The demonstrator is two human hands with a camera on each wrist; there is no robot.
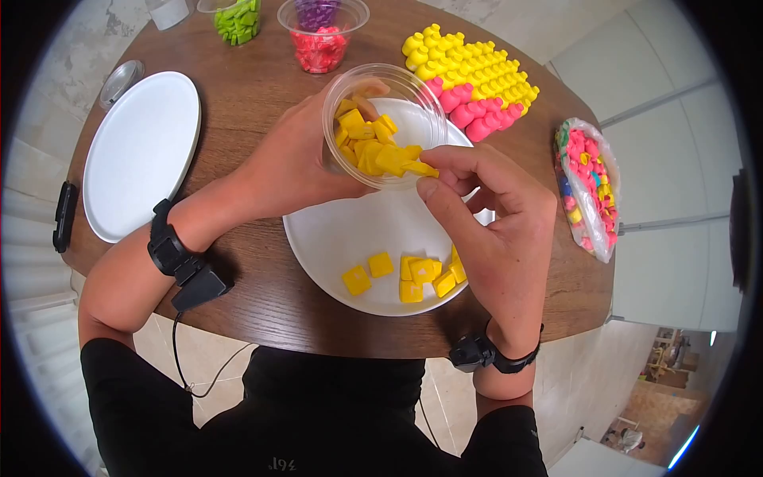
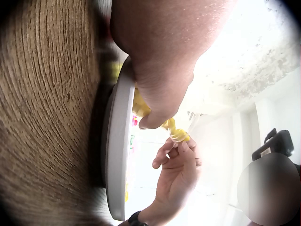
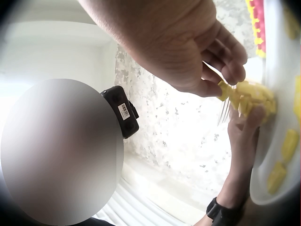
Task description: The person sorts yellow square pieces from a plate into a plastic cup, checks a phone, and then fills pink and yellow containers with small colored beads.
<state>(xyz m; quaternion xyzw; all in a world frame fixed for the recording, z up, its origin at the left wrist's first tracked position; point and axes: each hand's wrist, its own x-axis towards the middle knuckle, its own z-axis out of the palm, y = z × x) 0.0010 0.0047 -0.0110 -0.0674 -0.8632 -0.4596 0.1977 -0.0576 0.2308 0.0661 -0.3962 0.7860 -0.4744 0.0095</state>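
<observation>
My left hand (image 1: 306,143) grips a clear plastic cup (image 1: 385,78) tilted over the large white plate (image 1: 334,254). Inside the cup lies a heap of yellow square pieces (image 1: 362,139). At the cup's near right rim, my right hand (image 1: 505,207) pinches a yellow piece (image 1: 421,168) between thumb and forefinger. The same pinch shows in the right wrist view, with the yellow piece (image 3: 224,90) at the fingertips. Several more yellow squares (image 1: 421,272) lie on the plate's near part, below the cup.
A second white plate (image 1: 143,159) lies at left. Behind stand tubs of green pieces (image 1: 237,24) and red pieces (image 1: 319,52). Yellow and pink bottle-shaped pieces (image 1: 469,67) fill the back right, and a clear bag of colourful pieces (image 1: 590,187) sits near the right edge.
</observation>
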